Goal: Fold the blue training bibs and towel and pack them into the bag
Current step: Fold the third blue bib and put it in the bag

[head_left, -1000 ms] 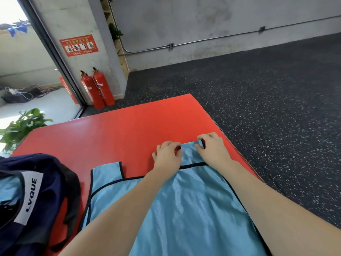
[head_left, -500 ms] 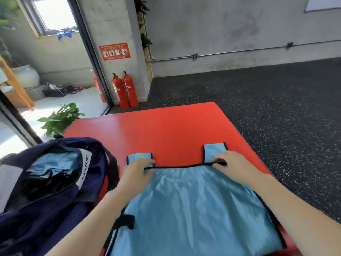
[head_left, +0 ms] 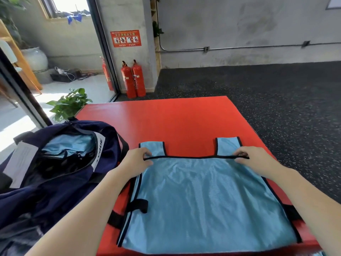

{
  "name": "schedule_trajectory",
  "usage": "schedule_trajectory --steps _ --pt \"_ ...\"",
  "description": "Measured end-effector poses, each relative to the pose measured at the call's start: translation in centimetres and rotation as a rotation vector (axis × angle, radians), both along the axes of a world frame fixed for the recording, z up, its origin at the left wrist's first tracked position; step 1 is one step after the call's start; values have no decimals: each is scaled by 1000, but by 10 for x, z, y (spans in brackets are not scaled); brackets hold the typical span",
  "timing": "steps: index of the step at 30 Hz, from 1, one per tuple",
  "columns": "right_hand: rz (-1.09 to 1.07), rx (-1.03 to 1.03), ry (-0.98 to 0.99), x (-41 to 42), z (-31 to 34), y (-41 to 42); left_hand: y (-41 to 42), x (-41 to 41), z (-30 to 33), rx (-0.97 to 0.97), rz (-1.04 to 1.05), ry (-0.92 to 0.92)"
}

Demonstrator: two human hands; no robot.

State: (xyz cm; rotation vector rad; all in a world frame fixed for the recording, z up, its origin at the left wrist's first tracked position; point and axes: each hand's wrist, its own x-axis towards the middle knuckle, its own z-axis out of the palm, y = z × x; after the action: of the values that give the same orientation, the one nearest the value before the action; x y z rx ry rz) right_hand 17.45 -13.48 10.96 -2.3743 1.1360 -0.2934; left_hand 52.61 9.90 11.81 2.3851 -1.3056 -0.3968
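Observation:
A light blue training bib (head_left: 199, 196) with black trim lies flat on the red mat (head_left: 175, 122), its two shoulder straps pointing away from me. My left hand (head_left: 137, 159) pinches the black neckline edge at the left strap. My right hand (head_left: 252, 159) pinches the same edge at the right strap. A navy bag (head_left: 55, 174) stands unzipped at the left edge of the mat, with folded blue fabric (head_left: 70, 145) inside. I see no towel.
Black speckled rubber floor (head_left: 276, 100) surrounds the mat on the right and far side. Two red fire extinguishers (head_left: 133, 79) stand against the pillar beyond the mat. A potted green plant (head_left: 68, 104) sits behind the bag by a glass door.
My hands have spread apart from the bib's right strap to both ends of the neckline. The bib now lies spread flat, and the view has lifted.

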Motion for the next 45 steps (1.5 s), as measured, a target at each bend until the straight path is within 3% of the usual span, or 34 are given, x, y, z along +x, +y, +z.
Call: schedule_trajectory --steps 13,20,33,40,45 --pt "-25 48 23 4 3 -7 -6 2 5 -60 -9 7" --pt "-44 23 20 5 4 -6 0 1 12 -126 31 112" --pt "-219 -56 -386 12 31 -13 -11 12 27 -410 214 290" --pt "-240 -47 -368 21 15 -27 -28 11 15 -440 282 262" --pt "-254 21 -235 18 -2 -36 -31 16 1 -265 227 74"
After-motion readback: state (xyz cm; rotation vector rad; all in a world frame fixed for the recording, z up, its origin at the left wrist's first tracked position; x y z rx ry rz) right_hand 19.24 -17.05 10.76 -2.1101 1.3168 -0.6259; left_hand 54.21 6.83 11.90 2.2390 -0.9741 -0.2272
